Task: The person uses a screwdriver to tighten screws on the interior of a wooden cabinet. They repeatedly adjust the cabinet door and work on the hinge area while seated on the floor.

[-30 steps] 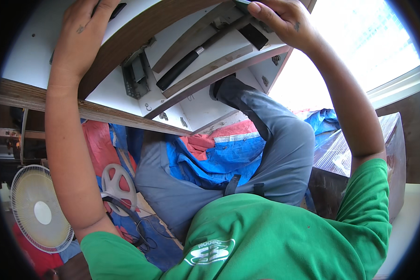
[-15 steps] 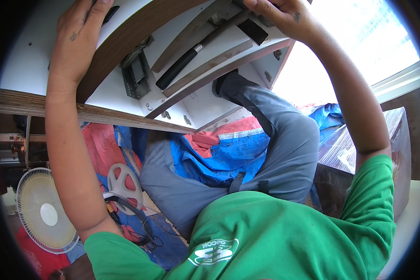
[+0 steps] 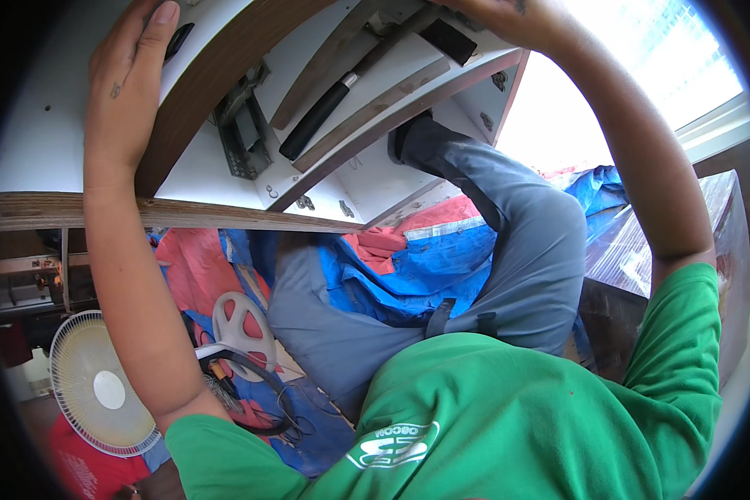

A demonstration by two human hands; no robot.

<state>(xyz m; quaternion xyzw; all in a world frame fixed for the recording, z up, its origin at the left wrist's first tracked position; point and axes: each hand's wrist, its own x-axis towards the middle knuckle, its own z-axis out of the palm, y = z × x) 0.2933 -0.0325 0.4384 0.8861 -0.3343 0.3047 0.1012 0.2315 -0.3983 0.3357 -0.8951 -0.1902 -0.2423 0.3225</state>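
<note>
My left hand (image 3: 125, 92) lies along the white panel (image 3: 46, 142) of a cabinet, thumb stretched out and fingertips cut off by the upper edge. Beside its thumb is a small black piece (image 3: 178, 40). At the top right, my right hand (image 3: 517, 21) reaches over the cabinet's far end; most of its fingers are out of view. Between my arms, a hammer (image 3: 317, 117) with a black grip rests in a cabinet compartment among wooden strips (image 3: 375, 108). Near its grip sits a dark metal bracket (image 3: 243, 133). A curved brown edge board (image 3: 217, 75) runs beside my left hand.
Below the cabinet, a blue and red tarp (image 3: 442, 267) spreads around my bent legs. A white fan (image 3: 104, 387) stands at the left, near a grey wheel-shaped part (image 3: 243, 333) and black cables (image 3: 283, 408). A plastic-wrapped box (image 3: 642, 250) is at the right, below a bright window (image 3: 642, 75).
My view has shifted slightly, so legs, fan and box appear further right. My right hand sits higher, more of it past the upper edge. The hammer stays in the compartment.
</note>
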